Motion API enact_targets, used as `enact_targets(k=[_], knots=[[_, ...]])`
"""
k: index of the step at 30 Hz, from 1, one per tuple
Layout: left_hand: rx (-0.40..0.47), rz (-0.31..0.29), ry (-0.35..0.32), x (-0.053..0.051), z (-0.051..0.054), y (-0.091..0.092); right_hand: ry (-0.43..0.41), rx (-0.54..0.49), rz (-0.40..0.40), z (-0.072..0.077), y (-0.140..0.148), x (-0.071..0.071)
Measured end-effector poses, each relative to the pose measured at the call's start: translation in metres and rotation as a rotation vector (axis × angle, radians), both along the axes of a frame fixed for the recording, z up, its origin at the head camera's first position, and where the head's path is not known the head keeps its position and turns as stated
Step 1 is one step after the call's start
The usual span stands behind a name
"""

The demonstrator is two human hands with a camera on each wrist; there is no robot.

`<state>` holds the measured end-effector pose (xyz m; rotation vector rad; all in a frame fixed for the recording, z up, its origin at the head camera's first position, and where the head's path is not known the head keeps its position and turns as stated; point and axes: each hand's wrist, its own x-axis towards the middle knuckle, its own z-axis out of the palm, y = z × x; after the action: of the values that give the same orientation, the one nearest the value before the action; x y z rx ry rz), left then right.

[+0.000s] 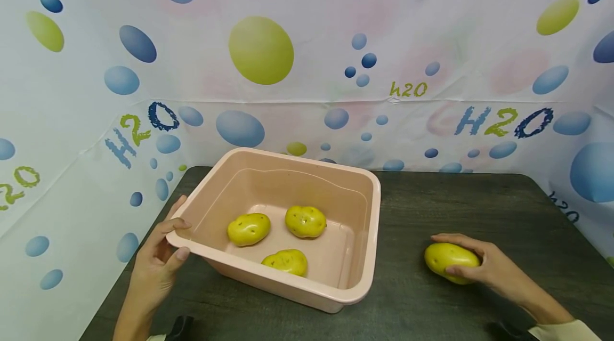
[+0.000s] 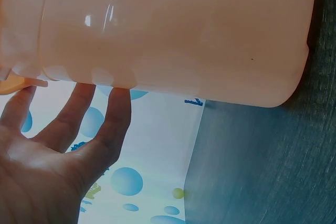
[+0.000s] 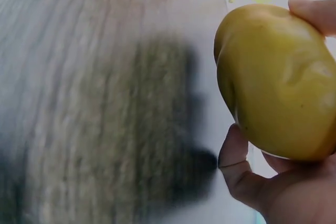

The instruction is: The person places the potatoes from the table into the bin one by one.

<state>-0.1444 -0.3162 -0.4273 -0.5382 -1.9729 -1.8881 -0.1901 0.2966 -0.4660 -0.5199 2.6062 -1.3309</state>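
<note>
A pale pink plastic tub [image 1: 362,256] stands on the dark table, with three yellow potatoes inside: one at the left [image 1: 248,229], another farther back [image 1: 305,221] and a third near the front wall [image 1: 286,262]. My left hand [image 1: 155,261] grips the tub's rim at its near left corner. In the left wrist view, fingers [image 2: 118,124] of that hand lie against the tub's outer wall [image 2: 184,35]. To the right of the tub, my right hand [image 1: 484,264] holds another yellow potato [image 1: 446,258] between thumb and fingers. The right wrist view shows this potato [image 3: 278,82] close up.
The dark wood-grain table [image 1: 431,202] spreads under the tub and to its right. A white sheet [image 1: 316,26] printed with blue and green bubbles hangs behind the table and along its left side.
</note>
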Motion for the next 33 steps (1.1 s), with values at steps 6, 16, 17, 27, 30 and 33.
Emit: enact_targets(k=[6, 16, 17, 27, 30, 33], knots=[[0.012, -0.007, -0.004, 0.000, 0.001, 0.001, -0.016, 0.010, -0.028, 0.007, 0.000, 0.000], [0.006, 0.002, 0.002, 0.002, 0.002, 0.002, -0.105, 0.060, -0.107, 0.025, -0.009, -0.003], [0.005, 0.004, 0.000, 0.002, 0.002, 0.002, -0.117, 0.043, -0.111, 0.026, -0.010, -0.003], [-0.001, 0.011, 0.012, 0.001, 0.002, 0.002, -0.238, -0.154, -0.055, 0.034, -0.009, -0.007], [-0.001, 0.011, 0.011, 0.001, 0.002, 0.002, -0.263, -0.182, -0.044, 0.039, -0.008, -0.010], [0.005, 0.004, 0.011, 0.001, 0.002, 0.002, -0.270, -0.185, -0.041, 0.044, -0.008, -0.012]])
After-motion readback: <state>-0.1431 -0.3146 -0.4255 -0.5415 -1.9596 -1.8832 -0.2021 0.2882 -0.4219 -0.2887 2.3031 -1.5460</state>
